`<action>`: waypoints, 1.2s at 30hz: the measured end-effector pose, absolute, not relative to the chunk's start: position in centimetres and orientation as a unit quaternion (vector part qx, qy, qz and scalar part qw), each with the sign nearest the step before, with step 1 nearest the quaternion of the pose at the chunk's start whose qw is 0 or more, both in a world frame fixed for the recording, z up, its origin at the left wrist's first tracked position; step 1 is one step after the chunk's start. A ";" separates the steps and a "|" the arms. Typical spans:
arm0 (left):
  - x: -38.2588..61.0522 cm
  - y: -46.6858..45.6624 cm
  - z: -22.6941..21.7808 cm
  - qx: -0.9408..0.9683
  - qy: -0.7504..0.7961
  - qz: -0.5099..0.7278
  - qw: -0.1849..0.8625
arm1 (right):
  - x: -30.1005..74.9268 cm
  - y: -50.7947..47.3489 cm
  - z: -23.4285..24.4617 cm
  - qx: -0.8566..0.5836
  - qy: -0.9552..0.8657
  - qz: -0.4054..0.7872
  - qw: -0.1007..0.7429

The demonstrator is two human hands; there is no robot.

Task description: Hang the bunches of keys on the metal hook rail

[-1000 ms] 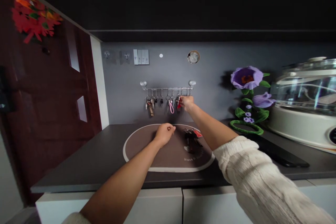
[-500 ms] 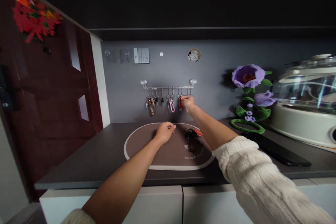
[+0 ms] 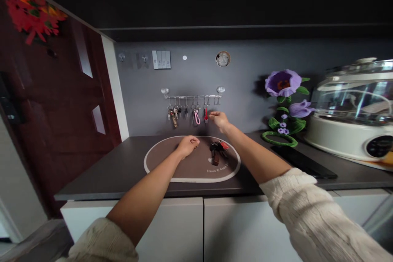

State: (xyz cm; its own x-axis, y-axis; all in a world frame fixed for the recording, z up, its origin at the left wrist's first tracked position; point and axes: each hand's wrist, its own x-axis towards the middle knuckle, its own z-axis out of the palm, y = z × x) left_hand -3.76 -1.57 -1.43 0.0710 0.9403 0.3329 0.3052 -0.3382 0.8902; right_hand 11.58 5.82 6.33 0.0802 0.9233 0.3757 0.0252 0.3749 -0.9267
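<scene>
My right hand (image 3: 219, 120) is just right of a red key holder (image 3: 205, 114), which hangs from a hook on the clear rail (image 3: 193, 97). Its fingers look slightly parted, with nothing visible between them. Low over the brown mat (image 3: 166, 163), my left hand (image 3: 188, 146) is loosely curled, with nothing visible in it. Several bunches of keys hang farther left on the rail, among them one with a brown fob (image 3: 174, 120) and one with a pink loop (image 3: 197, 117). A dark bunch of keys (image 3: 216, 152) with a red tag (image 3: 224, 145) lies on the mat.
Purple flowers (image 3: 284, 84) with a green ring base stand at the right, beside a white appliance (image 3: 340, 127) with a clear top. A black flat object (image 3: 303, 163) lies before them. Dark cabinetry (image 3: 215, 0) overhangs the counter (image 3: 101, 172).
My right hand has come away from the red key holder, which now hangs by itself on the rail. My left hand keeps its curled pose. The view has shifted slightly.
</scene>
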 end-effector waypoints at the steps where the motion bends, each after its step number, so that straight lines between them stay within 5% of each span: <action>1: -3.8 -1.6 -1.4 0.655 0.476 0.488 0.326 | 11.7 5.2 6.1 -0.420 -0.564 0.375 0.604; 9: -2.3 -2.0 0.1 0.617 0.583 0.439 0.295 | 12.9 1.2 3.5 -0.425 -0.590 0.364 0.582; 15: -0.2 -1.3 0.2 0.649 0.520 0.471 0.293 | 14.4 -0.4 1.6 -0.435 -0.631 0.307 0.564; 27: -0.1 -0.7 -1.0 0.805 0.466 0.361 0.068 | 15.2 -0.3 0.5 -0.515 -0.699 0.173 0.466; 36: -0.3 -1.0 -0.3 0.793 0.443 0.404 0.108 | 15.3 -0.4 0.3 -0.523 -0.706 0.160 0.450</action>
State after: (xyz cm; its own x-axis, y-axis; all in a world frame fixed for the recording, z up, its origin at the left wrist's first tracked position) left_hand -0.32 -1.02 -0.29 0.2819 0.7903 0.5440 0.6153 -0.5840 0.5296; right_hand 15.25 -0.38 0.30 -0.0471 0.8824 0.4682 0.5950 0.4012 -0.6964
